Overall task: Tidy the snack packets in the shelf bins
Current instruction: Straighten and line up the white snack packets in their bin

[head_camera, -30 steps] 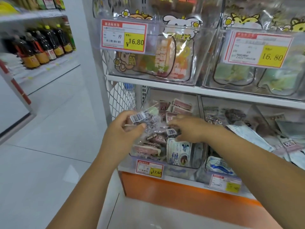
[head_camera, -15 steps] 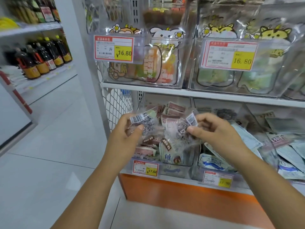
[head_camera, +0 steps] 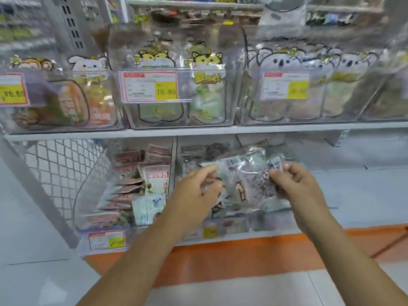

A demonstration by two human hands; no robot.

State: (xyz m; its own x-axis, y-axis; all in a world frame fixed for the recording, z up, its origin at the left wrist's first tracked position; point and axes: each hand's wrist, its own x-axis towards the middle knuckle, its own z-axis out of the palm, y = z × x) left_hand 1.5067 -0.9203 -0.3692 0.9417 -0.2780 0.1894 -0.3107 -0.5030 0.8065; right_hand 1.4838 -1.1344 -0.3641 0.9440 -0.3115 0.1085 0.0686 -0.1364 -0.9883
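Note:
Clear snack packets (head_camera: 247,182) with dark contents and barcode stickers are held up in front of the lower shelf's second bin (head_camera: 220,230). My left hand (head_camera: 196,191) grips their left side, fingers curled round the plastic. My right hand (head_camera: 293,184) pinches the right edge near a small white sticker. The lower left bin (head_camera: 92,184) holds several pink and white packets lying in a stack. How many packets I hold is blurred.
The upper shelf (head_camera: 198,130) carries clear bins of animal-print pouches with red and yellow price tags (head_camera: 152,86). A white wire mesh panel (head_camera: 57,171) closes the shelf's left end. An orange plinth (head_camera: 242,257) runs along the floor below.
Both hands have carried the packets rightward from the left bin to in front of the second bin. The view has swung right and up, losing the aisle with bottles.

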